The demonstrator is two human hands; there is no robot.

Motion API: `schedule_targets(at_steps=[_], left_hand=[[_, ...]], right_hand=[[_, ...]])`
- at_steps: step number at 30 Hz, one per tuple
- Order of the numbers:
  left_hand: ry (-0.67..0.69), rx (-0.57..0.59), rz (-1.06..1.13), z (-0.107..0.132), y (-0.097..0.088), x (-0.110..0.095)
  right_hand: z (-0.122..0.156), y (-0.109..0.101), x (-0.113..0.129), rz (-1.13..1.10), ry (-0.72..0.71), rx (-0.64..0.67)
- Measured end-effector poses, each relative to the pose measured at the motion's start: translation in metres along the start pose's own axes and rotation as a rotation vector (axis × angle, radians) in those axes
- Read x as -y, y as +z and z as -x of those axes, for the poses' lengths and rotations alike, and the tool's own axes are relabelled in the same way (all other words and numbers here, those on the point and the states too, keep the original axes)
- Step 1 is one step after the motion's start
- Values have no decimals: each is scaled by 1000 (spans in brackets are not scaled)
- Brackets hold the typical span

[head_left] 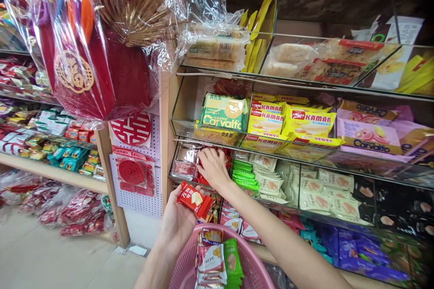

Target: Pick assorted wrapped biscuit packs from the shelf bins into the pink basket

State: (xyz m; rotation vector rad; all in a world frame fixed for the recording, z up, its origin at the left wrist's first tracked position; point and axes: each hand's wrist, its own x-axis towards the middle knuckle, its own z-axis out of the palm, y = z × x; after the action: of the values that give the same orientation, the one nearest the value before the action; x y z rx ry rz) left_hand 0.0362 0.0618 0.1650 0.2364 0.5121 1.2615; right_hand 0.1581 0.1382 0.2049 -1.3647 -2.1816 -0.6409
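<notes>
My left hand (179, 219) holds a small stack of red snack packets (195, 201), palm up, just above a pink plastic basket (257, 266). My right hand (213, 167) reaches into the glass shelf compartment above it. Its fingers are curled down onto more red packets (202, 179) lying there. Beside that hand lie silver-wrapped packets (186, 167) to the left and green packets (244, 176) to the right. The basket holds several small packets, white-red (210, 262) and green (232, 259).
Glass-fronted shelves carry yellow Kaman packs (307, 124), a green Carvalfo pack (224, 112), pink Carvalfo packs (368, 137) and white wafer packets (325, 191). A red decoration in cellophane (91, 54) hangs at upper left. Wooden shelving with sweets (61, 149) stands to the left.
</notes>
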Motion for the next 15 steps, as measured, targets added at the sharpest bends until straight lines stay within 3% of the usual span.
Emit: schedule_targets(at_steps=[15], left_hand=[[23,-33,27,1,-5,-7]], right_hand=[[-9,2,1,-87,79,-6]])
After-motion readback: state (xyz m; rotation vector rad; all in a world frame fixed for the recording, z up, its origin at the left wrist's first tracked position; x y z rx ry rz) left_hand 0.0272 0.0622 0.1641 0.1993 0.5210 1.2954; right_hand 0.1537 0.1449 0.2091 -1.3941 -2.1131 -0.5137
